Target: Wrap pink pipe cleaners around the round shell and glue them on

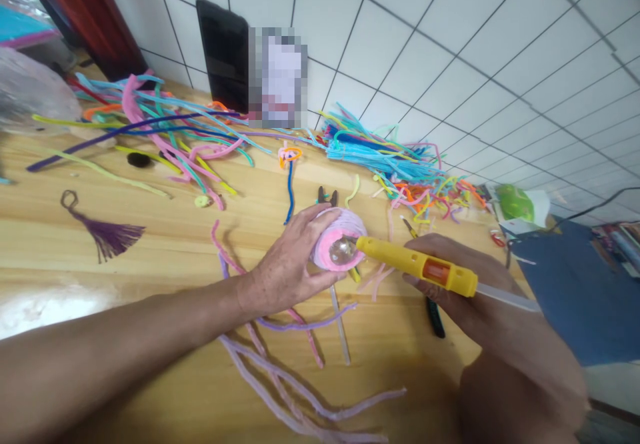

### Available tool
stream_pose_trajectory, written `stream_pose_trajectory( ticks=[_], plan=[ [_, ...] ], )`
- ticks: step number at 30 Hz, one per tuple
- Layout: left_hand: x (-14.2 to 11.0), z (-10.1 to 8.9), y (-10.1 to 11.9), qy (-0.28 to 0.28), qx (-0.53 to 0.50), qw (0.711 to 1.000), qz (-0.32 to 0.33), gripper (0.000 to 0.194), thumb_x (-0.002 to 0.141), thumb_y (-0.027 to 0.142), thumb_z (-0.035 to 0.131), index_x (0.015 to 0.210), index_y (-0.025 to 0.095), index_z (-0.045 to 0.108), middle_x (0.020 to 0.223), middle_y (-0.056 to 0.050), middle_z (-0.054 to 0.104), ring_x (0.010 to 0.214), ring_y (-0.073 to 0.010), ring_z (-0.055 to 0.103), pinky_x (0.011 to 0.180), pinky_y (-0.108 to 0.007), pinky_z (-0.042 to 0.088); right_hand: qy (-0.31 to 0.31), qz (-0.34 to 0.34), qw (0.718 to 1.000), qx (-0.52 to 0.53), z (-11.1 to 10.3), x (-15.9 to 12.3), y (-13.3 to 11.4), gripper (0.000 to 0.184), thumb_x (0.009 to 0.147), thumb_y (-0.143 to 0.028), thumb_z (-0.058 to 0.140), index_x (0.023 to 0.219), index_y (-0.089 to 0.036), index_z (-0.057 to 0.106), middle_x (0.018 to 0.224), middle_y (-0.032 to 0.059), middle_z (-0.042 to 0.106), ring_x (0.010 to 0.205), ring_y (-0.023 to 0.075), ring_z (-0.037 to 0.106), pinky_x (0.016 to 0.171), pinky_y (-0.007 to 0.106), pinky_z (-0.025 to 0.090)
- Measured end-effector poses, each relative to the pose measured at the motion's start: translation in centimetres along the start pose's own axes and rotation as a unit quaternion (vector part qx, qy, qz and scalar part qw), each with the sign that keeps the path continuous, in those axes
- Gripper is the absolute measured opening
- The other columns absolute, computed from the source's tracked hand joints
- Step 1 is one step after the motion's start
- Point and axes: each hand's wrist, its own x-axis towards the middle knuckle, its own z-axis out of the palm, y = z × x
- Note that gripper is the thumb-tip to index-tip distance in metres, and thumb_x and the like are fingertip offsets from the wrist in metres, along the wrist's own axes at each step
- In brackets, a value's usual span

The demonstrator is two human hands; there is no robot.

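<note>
A white tiled wall (390, 17) stands behind a pale wooden tabletop (175, 237), with a dark phone (225, 57) propped against it beyond the left hand. Between the two hands, closer to the left, is a round piece (327, 247) covered in lilac and pink fuzzy strands, its shiny, see-through middle facing up towards the person. The left hand (290, 257) curves about its left side, fingers along the far edge and thumb along the near one, opened only as wide as the piece.

The right hand (473, 311) is wrapped around a yellow glue gun (415, 263); its handle is hidden, so I cannot tell where the trigger finger sits. The gun's long axis slants from the right hand leftwards and slightly away from the person, bringing the nozzle over the piece's shiny middle. Whether the tip touches or stops just above it, I cannot tell. A pale glue stick (505, 295) pokes from the gun's back end, over the right hand. Loose lilac stems (300, 327) lie on the near side of the left hand, and a bundle of blue stems (380, 157) lies beyond both hands.
</note>
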Motion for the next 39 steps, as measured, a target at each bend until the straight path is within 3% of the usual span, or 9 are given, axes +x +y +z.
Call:
stream_pose_trajectory(
  ticks=[21, 33, 39],
  plan=[
    [0.07, -0.04, 0.06, 0.004, 0.004, 1.0, 0.007, 0.087, 0.089, 0.027, 0.082, 0.16, 0.026, 0.032, 0.157, -0.018, 0.05, 0.153, -0.0355, 0.044, 0.128, -0.06, 0.042, 0.006, 0.013, 1.0, 0.003, 0.11, 0.42, -0.45, 0.017, 0.101, -0.045, 0.064, 0.095, -0.031, 0.07, 0.084, 0.0016, 0.074, 0.068, 0.0208, 0.067, 0.061, 0.034, 0.054],
    [0.07, -0.03, 0.03, 0.002, -0.001, 1.0, 0.007, 0.086, 0.089, 0.027, 0.081, 0.16, 0.025, 0.033, 0.157, -0.017, 0.05, 0.153, -0.0348, 0.045, 0.128, -0.059, 0.042, 0.01, -0.002, 1.0, 0.003, 0.01, 0.63, -0.78, 0.016, 0.102, -0.044, 0.063, 0.094, -0.031, 0.069, 0.082, 0.0013, 0.072, 0.065, 0.0208, 0.066, 0.06, 0.034, 0.053],
    [0.09, -0.02, 0.02, -0.003, 0.0, 1.0, 0.003, 0.087, 0.089, 0.027, 0.081, 0.161, 0.027, 0.032, 0.158, -0.017, 0.049, 0.154, -0.0357, 0.044, 0.128, -0.06, 0.042, 0.01, -0.004, 1.0, -0.017, 0.08, 0.05, -0.23, 0.015, 0.104, -0.045, 0.06, 0.1, -0.033, 0.069, 0.088, 0.002, 0.074, 0.073, 0.0226, 0.069, 0.064, 0.035, 0.055]
  ],
)
